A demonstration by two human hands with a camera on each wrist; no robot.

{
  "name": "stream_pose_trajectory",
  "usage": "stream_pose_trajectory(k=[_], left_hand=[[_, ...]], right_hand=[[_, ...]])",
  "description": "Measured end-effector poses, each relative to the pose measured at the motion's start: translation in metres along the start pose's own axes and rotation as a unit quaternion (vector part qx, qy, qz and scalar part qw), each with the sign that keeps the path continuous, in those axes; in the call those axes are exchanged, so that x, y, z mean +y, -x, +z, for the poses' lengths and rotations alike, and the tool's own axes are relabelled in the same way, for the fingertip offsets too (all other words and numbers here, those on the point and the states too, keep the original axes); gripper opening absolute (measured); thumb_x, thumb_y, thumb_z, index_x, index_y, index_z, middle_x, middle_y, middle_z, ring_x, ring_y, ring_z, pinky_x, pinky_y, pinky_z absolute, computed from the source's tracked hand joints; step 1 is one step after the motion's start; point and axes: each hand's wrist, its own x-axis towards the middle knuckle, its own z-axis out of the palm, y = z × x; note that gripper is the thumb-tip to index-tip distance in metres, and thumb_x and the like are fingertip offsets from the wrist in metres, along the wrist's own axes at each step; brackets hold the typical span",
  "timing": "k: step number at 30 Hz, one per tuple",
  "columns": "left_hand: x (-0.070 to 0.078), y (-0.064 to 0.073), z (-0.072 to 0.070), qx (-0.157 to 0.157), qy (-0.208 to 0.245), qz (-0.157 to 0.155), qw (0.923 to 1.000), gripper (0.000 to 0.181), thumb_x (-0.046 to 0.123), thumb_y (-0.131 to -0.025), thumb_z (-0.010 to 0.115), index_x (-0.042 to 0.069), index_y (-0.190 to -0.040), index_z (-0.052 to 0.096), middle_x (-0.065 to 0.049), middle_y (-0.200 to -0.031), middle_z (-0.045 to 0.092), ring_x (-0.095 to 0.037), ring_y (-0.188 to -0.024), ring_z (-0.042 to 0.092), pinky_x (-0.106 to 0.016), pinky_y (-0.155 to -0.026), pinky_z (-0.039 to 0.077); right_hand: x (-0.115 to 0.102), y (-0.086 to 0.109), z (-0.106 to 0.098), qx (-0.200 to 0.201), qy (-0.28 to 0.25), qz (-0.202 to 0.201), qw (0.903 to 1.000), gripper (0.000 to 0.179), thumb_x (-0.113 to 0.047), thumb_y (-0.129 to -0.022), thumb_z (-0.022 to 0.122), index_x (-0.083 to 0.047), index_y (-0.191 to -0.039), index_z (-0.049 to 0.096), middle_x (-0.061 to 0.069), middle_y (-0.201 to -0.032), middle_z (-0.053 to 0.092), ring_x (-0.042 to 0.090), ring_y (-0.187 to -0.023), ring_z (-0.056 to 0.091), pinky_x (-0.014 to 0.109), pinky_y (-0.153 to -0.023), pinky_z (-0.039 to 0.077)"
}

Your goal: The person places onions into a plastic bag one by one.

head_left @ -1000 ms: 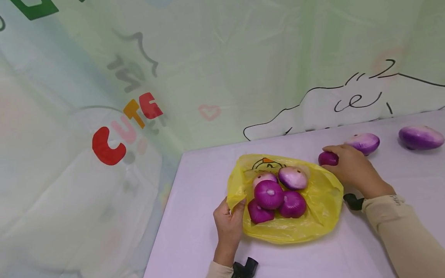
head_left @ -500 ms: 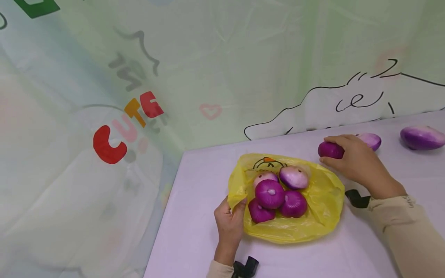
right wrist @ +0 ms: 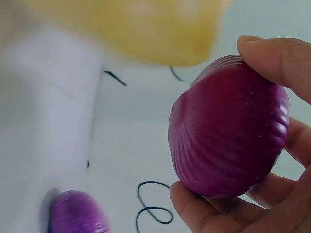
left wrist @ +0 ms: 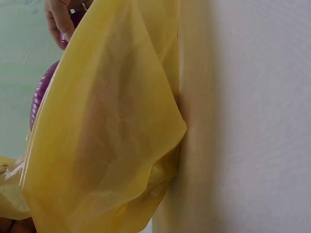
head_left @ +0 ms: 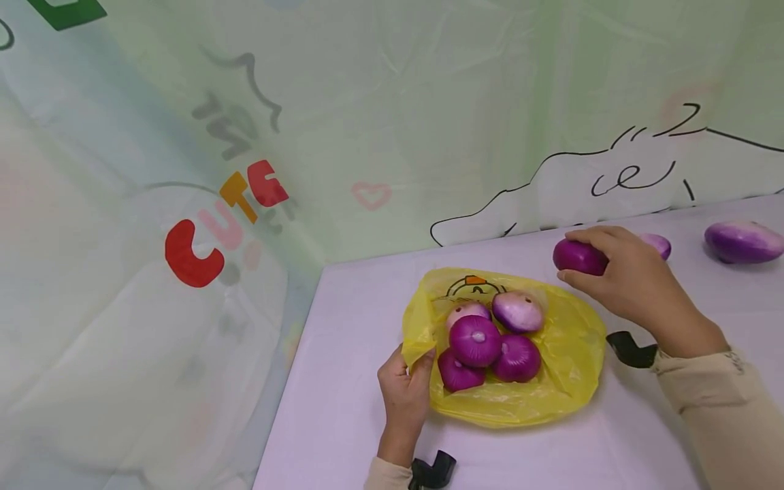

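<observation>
Purple onion (head_left: 574, 257) + R hand (head_left: 637, 282) raised slightly vs 1 s ago; R grip clamped on onion, approx 1–2 o'clock of yellow bag (head_left: 569, 354). L hand (head_left: 405, 391) pinches bag edge approx 8 o'clock, 5 purplish veg (head_left: 475, 341) inside; two purple-white veg (head_left: 743, 243) on table (head_left: 343, 327) approx 2 o'clock.

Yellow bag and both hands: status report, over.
Left hand pinches yellow bag by its edge. Right hand grips purple onion, outside the bag. No obstacle seen between onion and bag opening.
</observation>
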Motion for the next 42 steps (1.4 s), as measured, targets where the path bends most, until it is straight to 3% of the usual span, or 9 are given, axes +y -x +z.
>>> stream_pose_trajectory(k=[7,17,24,42], left_hand=[[0.0,0.0,0.0,0.002,-0.001,0.0,1.0,0.019,0.006,-0.098,0.071,0.001,-0.116,0.075,-0.013,-0.109,0.077,-0.021,-0.101,0.073,-0.036,-0.091,0.061],[0.0,0.001,-0.001,0.002,0.0,-0.001,1.0,0.02,0.006,-0.098,0.071,0.002,-0.117,0.075,-0.015,-0.108,0.077,-0.021,-0.1,0.073,-0.037,-0.09,0.062],[-0.002,0.0,-0.001,0.005,-0.004,0.009,0.9999,0.019,0.005,-0.097,0.072,0.002,-0.115,0.075,-0.008,-0.106,0.078,-0.02,-0.097,0.072,-0.037,-0.088,0.062],[0.0,-0.001,0.0,0.003,-0.004,0.015,0.9999,0.017,0.004,-0.097,0.071,0.001,-0.114,0.075,-0.01,-0.106,0.078,-0.02,-0.098,0.073,-0.036,-0.087,0.062]], right_hand=[[-0.012,0.003,-0.006,0.029,0.006,-0.027,0.9992,0.064,-0.021,-0.085,0.087,-0.004,-0.141,0.059,0.028,-0.138,0.054,0.053,-0.114,0.053,0.073,-0.083,0.054],[-0.026,0.008,-0.01,0.035,-0.003,-0.04,0.9986,0.063,-0.02,-0.084,0.088,-0.005,-0.139,0.061,0.025,-0.136,0.057,0.053,-0.111,0.057,0.072,-0.082,0.055],[-0.035,0.011,-0.01,0.042,-0.008,-0.053,0.9977,0.062,-0.019,-0.083,0.089,-0.005,-0.137,0.063,0.025,-0.136,0.057,0.052,-0.11,0.059,0.072,-0.081,0.055],[-0.053,0.018,-0.007,0.047,-0.022,-0.085,0.995,0.065,-0.015,-0.078,0.093,-0.004,-0.136,0.065,0.027,-0.139,0.056,0.054,-0.115,0.058,0.066,-0.077,0.057]])
